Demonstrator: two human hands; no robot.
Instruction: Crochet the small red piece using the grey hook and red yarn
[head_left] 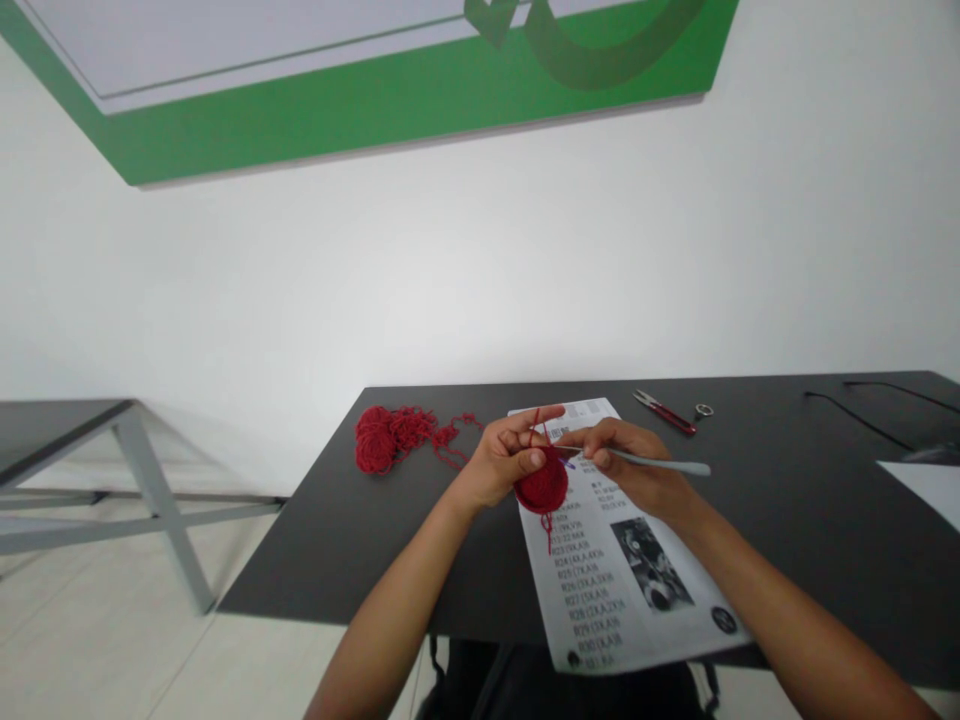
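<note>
Work in hand: crochet, judged to be mid-stitch at the upper edge of a small round red piece (541, 487). The piece is held just above a printed sheet (592, 610) on the dark desk (307, 560), in front of the person.

Left hand (501, 458): thumb and fingers pinch the piece at its edge; index finger extended, with red yarn running up to it. Right hand (628, 462): grasps the crochet hook (671, 464), grey handle pointing out to the right, thin shaft directed at the edge of the piece. Whether a loop sits on the hook tip is too small to tell. A purple bit (568, 463), possibly a stitch marker, shows beside the piece; a yarn tail (548, 530) hangs below it.

Next move, as judged: calls for even tension over the left index finger, a firm pinch close to the stitch, and a small turn of the hook to catch the strand without splitting it.

Containers: none seen. The yarn ball (375, 440) lies loose on the desk to the left, slack yarn (450, 437) trailing toward the left hand; the slack could snag. Red-handled snips (664, 411) lie beyond the right hand, with a small metal ring (703, 410) beside them.
</note>
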